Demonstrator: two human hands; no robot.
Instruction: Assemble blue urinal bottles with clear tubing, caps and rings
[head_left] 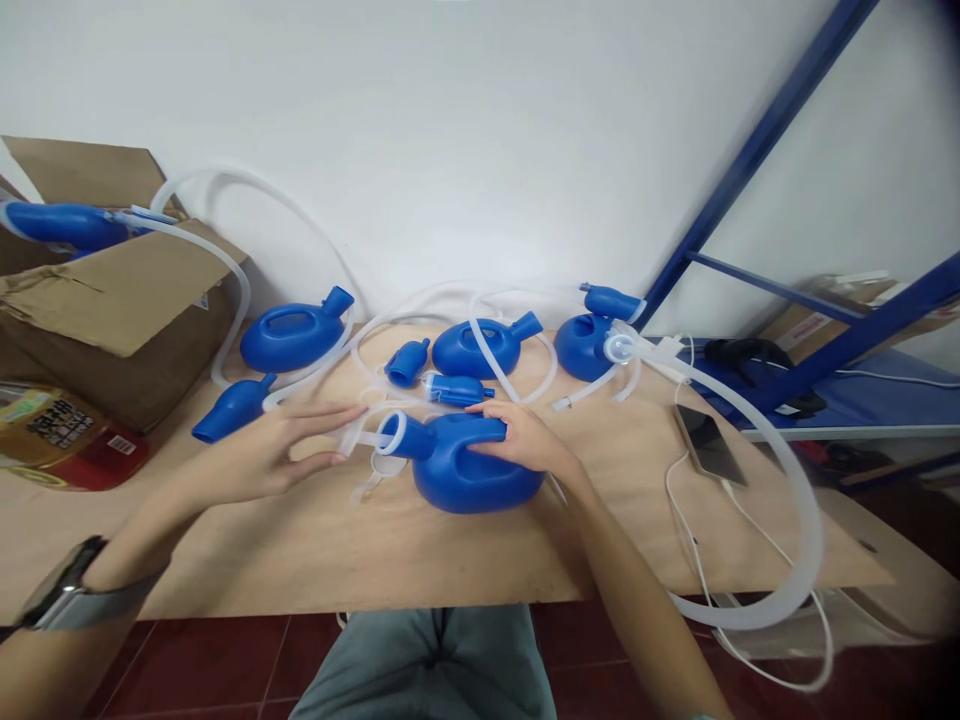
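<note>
A blue plastic urinal bottle (480, 480) lies near the middle of the table, its white-rimmed mouth pointing left. My right hand (525, 435) is wrapped round its handle. At the mouth, my left hand (300, 445) pinches a translucent white plastic fitting (351, 438) between thumb and fingers. A narrow part of that fitting reaches to the bottle's opening; how far it goes in I cannot tell. Just below the mouth is a small clear cap (388, 463) with a strap. Behind the bottle lie a blue funnel-shaped adapter (406, 363) and another blue adapter (456, 389).
More blue bottles (292, 337) (476, 348) stand along the wall, with white hoses (300, 205) looping among them. Left are a cardboard box (112, 340) and a labelled jar (67, 435). Right are a phone (710, 443) with cables, a thick hose (806, 520) and a blue metal rack (765, 140).
</note>
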